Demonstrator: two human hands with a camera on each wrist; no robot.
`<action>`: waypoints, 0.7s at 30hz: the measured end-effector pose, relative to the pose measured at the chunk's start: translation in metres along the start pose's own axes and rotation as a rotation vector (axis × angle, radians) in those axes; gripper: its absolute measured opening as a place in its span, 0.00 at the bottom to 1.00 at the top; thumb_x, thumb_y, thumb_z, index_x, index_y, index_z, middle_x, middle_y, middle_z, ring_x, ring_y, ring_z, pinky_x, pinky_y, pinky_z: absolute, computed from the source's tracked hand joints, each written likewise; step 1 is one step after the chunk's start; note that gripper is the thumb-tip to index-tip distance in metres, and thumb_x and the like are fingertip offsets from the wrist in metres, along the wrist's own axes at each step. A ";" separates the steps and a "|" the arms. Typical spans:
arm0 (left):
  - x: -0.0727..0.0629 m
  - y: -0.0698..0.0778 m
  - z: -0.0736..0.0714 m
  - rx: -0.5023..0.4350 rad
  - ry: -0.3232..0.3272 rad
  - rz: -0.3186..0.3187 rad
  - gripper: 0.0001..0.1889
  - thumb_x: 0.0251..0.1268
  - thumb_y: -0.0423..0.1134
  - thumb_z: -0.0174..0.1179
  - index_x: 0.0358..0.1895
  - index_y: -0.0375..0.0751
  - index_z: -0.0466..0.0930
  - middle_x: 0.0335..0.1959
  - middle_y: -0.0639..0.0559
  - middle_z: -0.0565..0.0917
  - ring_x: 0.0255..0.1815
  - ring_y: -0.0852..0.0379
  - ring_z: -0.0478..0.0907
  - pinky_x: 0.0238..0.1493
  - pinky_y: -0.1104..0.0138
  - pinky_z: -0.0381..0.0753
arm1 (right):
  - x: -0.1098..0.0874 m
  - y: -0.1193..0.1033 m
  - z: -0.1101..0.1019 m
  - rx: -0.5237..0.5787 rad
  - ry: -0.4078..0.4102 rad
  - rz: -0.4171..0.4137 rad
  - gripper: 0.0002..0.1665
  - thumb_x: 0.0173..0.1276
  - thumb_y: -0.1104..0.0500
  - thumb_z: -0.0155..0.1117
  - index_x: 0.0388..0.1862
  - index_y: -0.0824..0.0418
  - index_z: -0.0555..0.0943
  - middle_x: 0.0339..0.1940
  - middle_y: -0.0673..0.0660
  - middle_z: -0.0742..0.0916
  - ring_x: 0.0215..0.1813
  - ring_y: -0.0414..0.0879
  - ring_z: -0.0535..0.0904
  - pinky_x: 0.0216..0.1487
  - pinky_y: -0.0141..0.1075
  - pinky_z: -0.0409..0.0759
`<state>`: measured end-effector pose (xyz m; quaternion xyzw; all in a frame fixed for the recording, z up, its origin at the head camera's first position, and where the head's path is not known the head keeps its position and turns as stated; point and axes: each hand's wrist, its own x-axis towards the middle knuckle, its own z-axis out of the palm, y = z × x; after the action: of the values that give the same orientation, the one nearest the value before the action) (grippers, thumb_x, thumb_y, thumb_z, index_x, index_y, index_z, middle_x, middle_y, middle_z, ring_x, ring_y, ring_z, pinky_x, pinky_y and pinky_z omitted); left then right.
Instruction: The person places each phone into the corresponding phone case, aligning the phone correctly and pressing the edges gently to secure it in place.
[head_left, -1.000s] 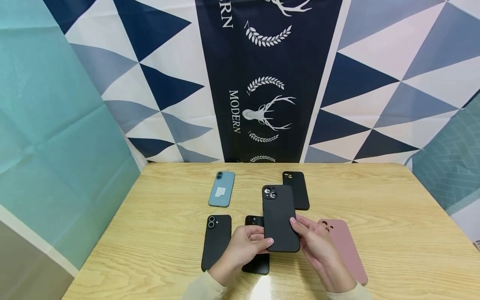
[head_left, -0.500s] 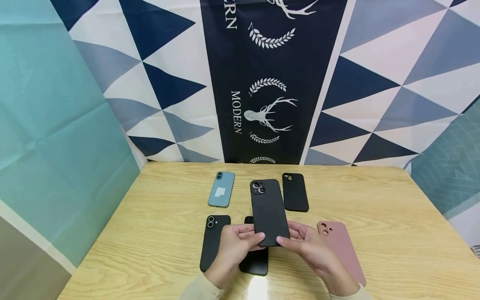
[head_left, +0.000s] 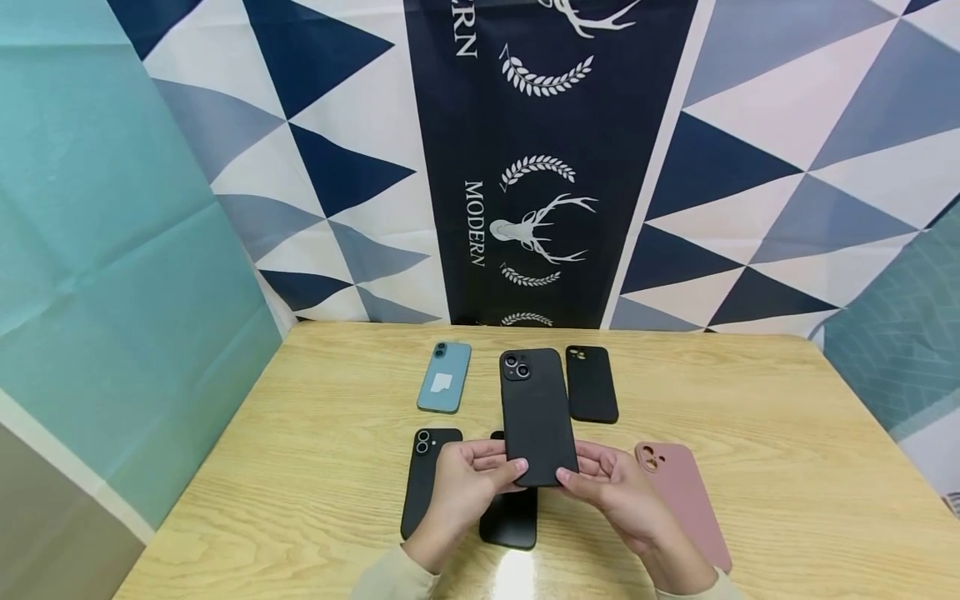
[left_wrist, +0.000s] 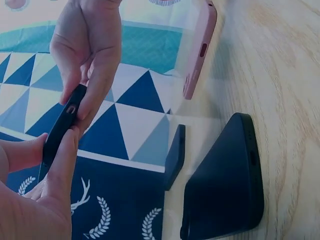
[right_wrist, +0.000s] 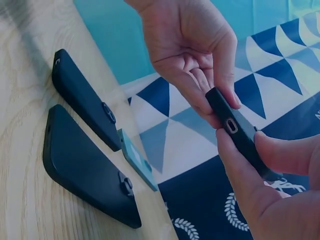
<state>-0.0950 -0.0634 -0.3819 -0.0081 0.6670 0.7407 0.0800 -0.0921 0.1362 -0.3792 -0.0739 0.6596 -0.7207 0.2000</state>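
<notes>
Both hands hold a phone in a black case (head_left: 538, 421) above the table, its back and two camera lenses facing up toward the head view. My left hand (head_left: 467, 492) pinches the lower left corner, thumb on the back and fingers beneath. Mirroring it, my right hand (head_left: 626, 500) pinches the lower right corner. In the right wrist view the bottom edge of the held phone (right_wrist: 235, 127) shows an oval port opening. Below the hands lies another black phone (head_left: 512, 525), partly hidden by the held one and the left hand.
A black phone (head_left: 426, 483) lies left, partly behind the left hand. Farther back is a light blue phone (head_left: 442, 383) with a white label. An empty black case (head_left: 592, 385) lies back right, a pink case (head_left: 686, 504) beside the right forearm. Patterned cloth (head_left: 525, 125) hangs behind the table.
The held phone has shifted left and slightly farther from the body. My right thumb has moved from its right side down to the lower corner. Things on the table stay put.
</notes>
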 end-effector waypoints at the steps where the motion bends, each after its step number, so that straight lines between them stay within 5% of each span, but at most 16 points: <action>1: 0.000 0.000 0.000 0.003 -0.005 0.004 0.18 0.54 0.25 0.66 0.48 0.20 0.79 0.39 0.29 0.86 0.35 0.49 0.88 0.35 0.61 0.87 | 0.000 0.000 0.000 -0.001 0.001 -0.004 0.41 0.68 0.64 0.60 0.68 0.86 0.52 0.57 0.65 0.83 0.47 0.35 0.85 0.51 0.31 0.83; 14: 0.005 0.007 -0.004 0.234 -0.087 0.024 0.20 0.54 0.34 0.69 0.50 0.29 0.81 0.39 0.37 0.88 0.38 0.53 0.87 0.38 0.67 0.87 | -0.002 0.007 0.000 0.105 0.092 0.052 0.35 0.65 0.69 0.61 0.66 0.83 0.59 0.43 0.46 0.89 0.44 0.34 0.85 0.49 0.29 0.84; 21: 0.006 0.014 -0.005 0.175 -0.074 0.022 0.22 0.57 0.35 0.67 0.54 0.30 0.79 0.45 0.37 0.87 0.46 0.50 0.87 0.47 0.64 0.86 | -0.005 0.006 0.001 0.080 0.039 0.053 0.34 0.65 0.66 0.63 0.64 0.82 0.62 0.41 0.45 0.90 0.45 0.34 0.85 0.48 0.29 0.84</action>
<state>-0.1029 -0.0687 -0.3689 0.0337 0.7258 0.6802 0.0970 -0.0862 0.1374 -0.3840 -0.0342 0.6359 -0.7422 0.2089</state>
